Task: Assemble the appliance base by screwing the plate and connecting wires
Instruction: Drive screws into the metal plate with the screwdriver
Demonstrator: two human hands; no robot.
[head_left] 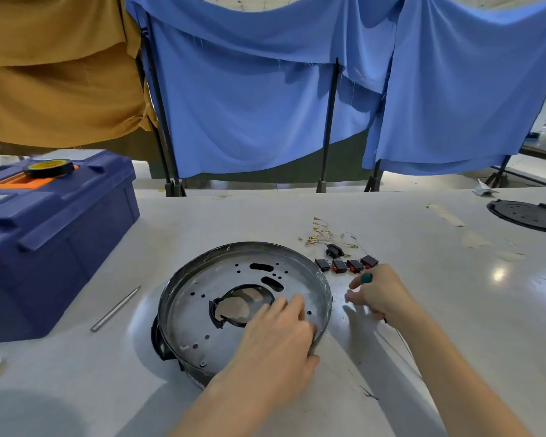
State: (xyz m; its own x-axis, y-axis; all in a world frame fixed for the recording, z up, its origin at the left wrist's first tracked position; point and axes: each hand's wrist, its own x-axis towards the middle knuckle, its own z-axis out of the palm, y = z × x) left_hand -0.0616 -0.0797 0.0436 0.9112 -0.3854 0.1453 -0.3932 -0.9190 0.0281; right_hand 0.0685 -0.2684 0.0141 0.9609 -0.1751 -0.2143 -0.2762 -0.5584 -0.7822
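Blue and mustard cloths hang behind a white table (391,310). The round metal base (234,291) sits at the middle of the table, its holed plate (196,310) facing up. The left hand (278,335) lies across the base's near-right rim, fingers loosely spread on the plate. Just right of the base, the blurred right hand (382,294) curls around a green-tipped tool (366,278). Beyond it lie a row of switches (347,265) and loose wires (325,236). A blue toolbox (51,234) stands at the left.
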